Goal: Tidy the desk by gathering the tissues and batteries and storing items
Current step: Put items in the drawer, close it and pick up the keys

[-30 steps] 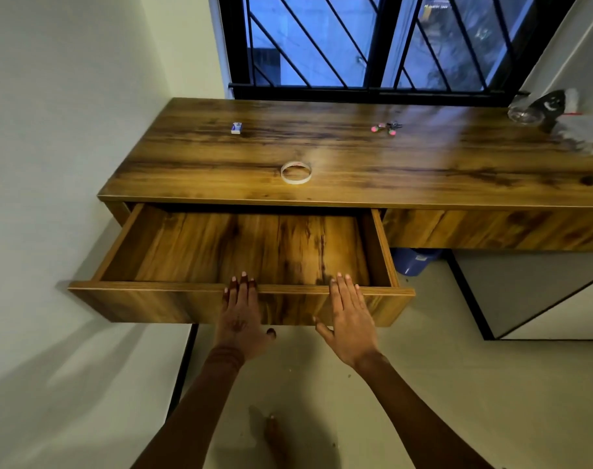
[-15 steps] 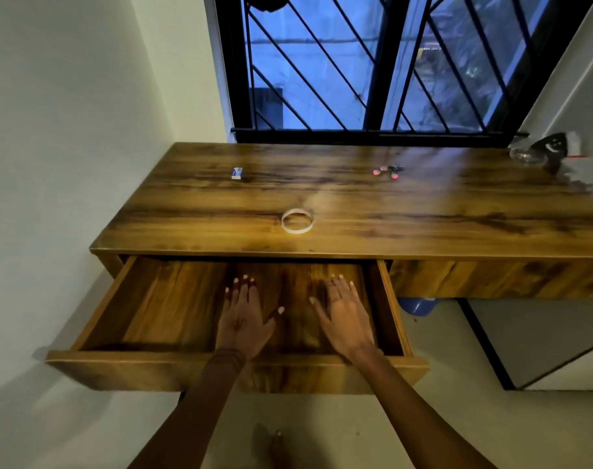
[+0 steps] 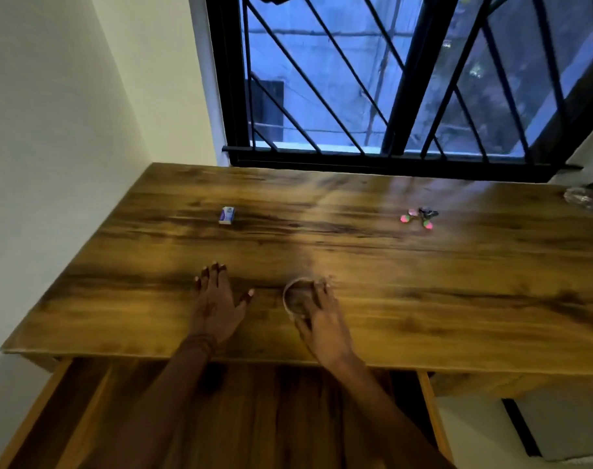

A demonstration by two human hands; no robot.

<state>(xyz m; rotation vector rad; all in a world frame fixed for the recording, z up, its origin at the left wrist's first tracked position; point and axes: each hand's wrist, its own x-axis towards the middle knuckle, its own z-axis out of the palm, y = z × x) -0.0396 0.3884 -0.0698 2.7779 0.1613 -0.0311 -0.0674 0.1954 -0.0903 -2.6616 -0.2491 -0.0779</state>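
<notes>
2 hands over desk top (image 3: 457, 299): L hand (image 3: 217, 301) flat, fingers spread, holding nothing; R hand (image 3: 324, 321) on tape ring (image 3: 297, 296), fingers over far rim, thumb at near rim. Blurred, can't tell if gripped. Small box (image 3: 227, 214) & pink-green item (image 3: 419, 218) lie farther back. Drawer (image 3: 85, 411) open below.

Dim room, blue dusk light through window (image 3: 406, 79), desk (image 3: 457, 282) glare, motion blur

Most of the table (image 3: 457, 299) is open wood, widest across its right half. The left hand (image 3: 217, 306) and right hand (image 3: 322, 319) take up the front middle, the right one over the tape ring (image 3: 285, 299). Below them the pulled-out drawer (image 3: 275, 418) juts forward. Farther back a small box (image 3: 227, 215) and a pink-and-green trinket (image 3: 420, 218) lie well apart. The window grille (image 3: 322, 96) closes the back, a wall (image 3: 51, 164) the left.
</notes>
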